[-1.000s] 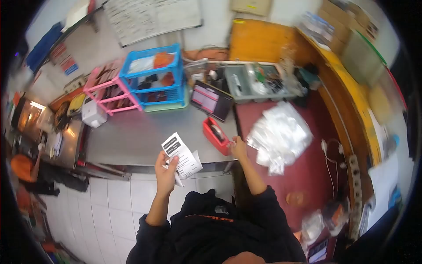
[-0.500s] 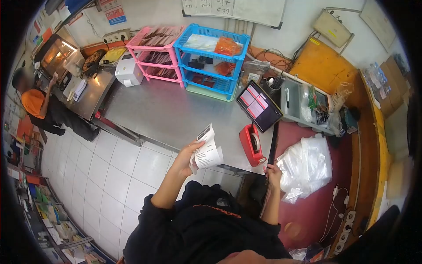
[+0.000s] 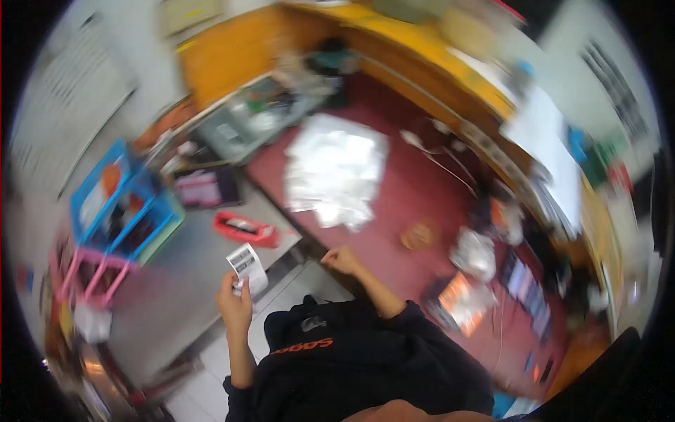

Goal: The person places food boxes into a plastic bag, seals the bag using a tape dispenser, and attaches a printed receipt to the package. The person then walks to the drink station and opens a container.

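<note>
My left hand [image 3: 235,301] grips a printed paper slip [image 3: 247,270], its dark print facing up over the edge of the metal table. Nearest to the slip is a red tape dispenser [image 3: 266,235], lying at the table's corner. My right hand [image 3: 340,260] hovers by the edge of the red surface, apart from the dispenser. Its fingers are drawn together; whatever may be between them is too small and blurred to make out. Beyond that hand a stack of clear plastic bags [image 3: 336,169] rests on the red surface.
On the metal table [image 3: 165,295] stand blue tiered baskets [image 3: 123,204], pink baskets [image 3: 95,271] and a tablet [image 3: 206,188]. A grey bin [image 3: 239,130] is behind. Plastic packages [image 3: 472,253] and a white cable [image 3: 450,158] lie on the red surface [image 3: 394,211].
My view has swung right, blurring the scene. My right hand has come away from the tape dispenser's end and the table corner. The left hand still holds the slip, now turned.
</note>
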Demonstrator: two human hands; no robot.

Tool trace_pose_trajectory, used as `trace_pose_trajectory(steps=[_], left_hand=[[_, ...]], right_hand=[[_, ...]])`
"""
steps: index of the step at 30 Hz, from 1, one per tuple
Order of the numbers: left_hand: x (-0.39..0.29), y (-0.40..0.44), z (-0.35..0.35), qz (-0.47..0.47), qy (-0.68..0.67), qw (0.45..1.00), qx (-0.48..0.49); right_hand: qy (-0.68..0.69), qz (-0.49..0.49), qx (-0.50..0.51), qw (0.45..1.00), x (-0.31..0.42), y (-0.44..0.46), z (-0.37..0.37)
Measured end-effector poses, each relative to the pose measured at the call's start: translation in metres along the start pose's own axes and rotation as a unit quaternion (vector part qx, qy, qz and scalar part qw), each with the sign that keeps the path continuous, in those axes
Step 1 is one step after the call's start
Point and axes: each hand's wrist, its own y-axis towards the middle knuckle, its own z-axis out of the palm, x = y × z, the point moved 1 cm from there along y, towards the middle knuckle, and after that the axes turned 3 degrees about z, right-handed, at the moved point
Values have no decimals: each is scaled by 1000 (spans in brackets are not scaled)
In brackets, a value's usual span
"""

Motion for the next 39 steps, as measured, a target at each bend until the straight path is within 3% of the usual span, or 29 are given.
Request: trace_pose_trajectory(steps=[1,3,5,6,7,9,11,13,15,17,18,20,21,23,25,27,29,35,39], left_hand=[[-23,5,19,42,-18,998,37],[-73,-2,54,49,-192,971,137],[-101,-17,101,116,-185,957,190],[-121,-31,121,189,-178,927,272],[-139,-50,140,257,-169,888,341],[-187,-89,173,391,-228,750,482],[-233,-132,201,513,-224,645,520],[-265,-184,241,505,-295,583,564],[-293,-224,283,536,-276,579,549],[-319,-249,316,544,-198,645,499],[-328,-252,326,545,-193,646,498],[-343,-252,342,506,-156,731,431],[-346,-251,347,505,-153,735,425],[-340,-243,357,470,-89,765,432],[-338,-241,355,470,-93,779,405],[-346,-239,339,450,-89,779,428],[-345,-237,338,441,-73,780,438],[-342,-236,340,413,-35,814,406],[-346,-232,343,375,2,814,443]], right_hand=[[42,15,3,999,-16,-29,-4],[67,35,2,997,-35,-91,-16],[87,87,-72,990,-42,-161,-33],[87,111,-93,986,-47,-193,-39],[96,125,-115,981,-59,-224,-42],[152,140,-211,955,-80,-290,-52],[120,224,-224,941,-96,-353,-68],[126,250,-265,923,-133,-416,-77],[142,307,-338,878,-160,-474,-87],[97,357,-381,848,-172,-519,-99],[99,353,-380,849,-172,-533,-105],[117,377,-416,819,-172,-555,-122],[114,371,-414,824,-171,-556,-133],[162,267,-444,840,-169,-546,-154],[122,236,-417,869,-164,-521,-182],[70,123,-412,900,-177,-487,-200],[110,108,-363,919,-147,-457,-223],[17,118,-271,955,-157,-383,-245],[-66,226,-253,938,-157,-367,-251]])
